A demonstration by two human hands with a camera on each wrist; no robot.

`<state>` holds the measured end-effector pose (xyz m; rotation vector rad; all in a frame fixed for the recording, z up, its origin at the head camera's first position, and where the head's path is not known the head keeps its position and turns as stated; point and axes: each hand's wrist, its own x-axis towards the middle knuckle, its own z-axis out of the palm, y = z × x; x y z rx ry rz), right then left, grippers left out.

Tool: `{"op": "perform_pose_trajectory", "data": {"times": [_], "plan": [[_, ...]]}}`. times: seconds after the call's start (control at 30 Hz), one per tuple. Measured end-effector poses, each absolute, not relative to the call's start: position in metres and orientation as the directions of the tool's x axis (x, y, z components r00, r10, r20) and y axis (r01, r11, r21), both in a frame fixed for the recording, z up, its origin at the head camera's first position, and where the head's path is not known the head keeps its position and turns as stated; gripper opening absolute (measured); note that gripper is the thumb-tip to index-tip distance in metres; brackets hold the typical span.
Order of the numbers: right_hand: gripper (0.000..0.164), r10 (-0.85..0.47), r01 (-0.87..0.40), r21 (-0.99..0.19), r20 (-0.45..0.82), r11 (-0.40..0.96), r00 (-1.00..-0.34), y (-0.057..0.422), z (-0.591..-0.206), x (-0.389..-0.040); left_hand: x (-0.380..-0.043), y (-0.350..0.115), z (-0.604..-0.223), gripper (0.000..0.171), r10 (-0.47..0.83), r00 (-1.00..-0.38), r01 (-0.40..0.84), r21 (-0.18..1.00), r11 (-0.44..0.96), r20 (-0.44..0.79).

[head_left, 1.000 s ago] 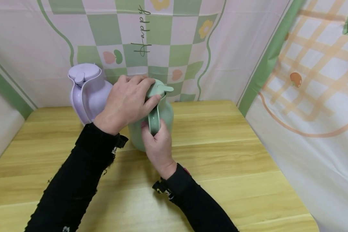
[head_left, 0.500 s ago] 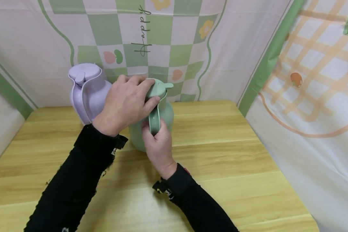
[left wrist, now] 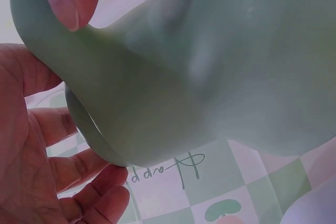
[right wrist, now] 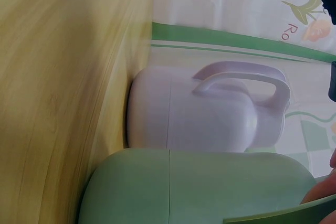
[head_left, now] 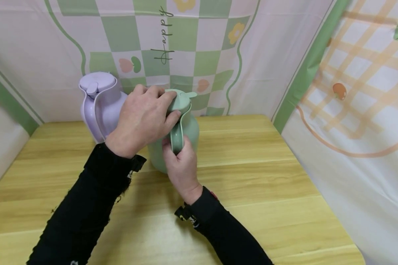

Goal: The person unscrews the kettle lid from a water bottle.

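Note:
A pale green thermos jug (head_left: 191,130) stands upright on the wooden table. From above, my left hand (head_left: 142,117) grips its round lid (head_left: 180,101), thumb on the near side and fingers over the far side. A small tab juts from the lid to the right. My right hand (head_left: 182,169) holds the jug's handle (head_left: 177,141), thumb at its side. In the left wrist view, the left fingers (left wrist: 68,174) curl about the green rim. Close by on the left is a lilac thermos jug (head_left: 107,106), upright, partly behind my left hand.
The wood-grain table (head_left: 245,176) extends to the right and toward me. A printed cloth backdrop (head_left: 182,33) with green checks hangs right behind the jugs. Another patterned cloth (head_left: 351,92) lines the right side.
The green lid has turned slightly counterclockwise under my left hand, its tab swinging away from me. The right hand and both jugs stay in place.

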<state>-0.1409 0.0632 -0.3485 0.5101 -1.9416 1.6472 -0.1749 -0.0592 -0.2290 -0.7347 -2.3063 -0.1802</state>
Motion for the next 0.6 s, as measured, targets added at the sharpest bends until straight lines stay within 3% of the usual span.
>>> {"op": "perform_pose_trajectory", "data": {"times": [0.3,0.6], "plan": [[0.028,0.068,-0.589,-0.784,0.610,0.196,-0.790,0.0636,-0.3490,-0.1406,-0.1736,-0.0576,-0.2278,0.041,0.428,-0.686,0.587,0.100,0.803,0.588],[0.028,0.074,-0.585,-0.787,0.607,0.196,-0.791,0.0641,-0.3499,-0.1405,-0.1773,-0.0545,-0.2290,0.038,0.409,-0.688,0.563,0.084,0.822,0.599]]}}
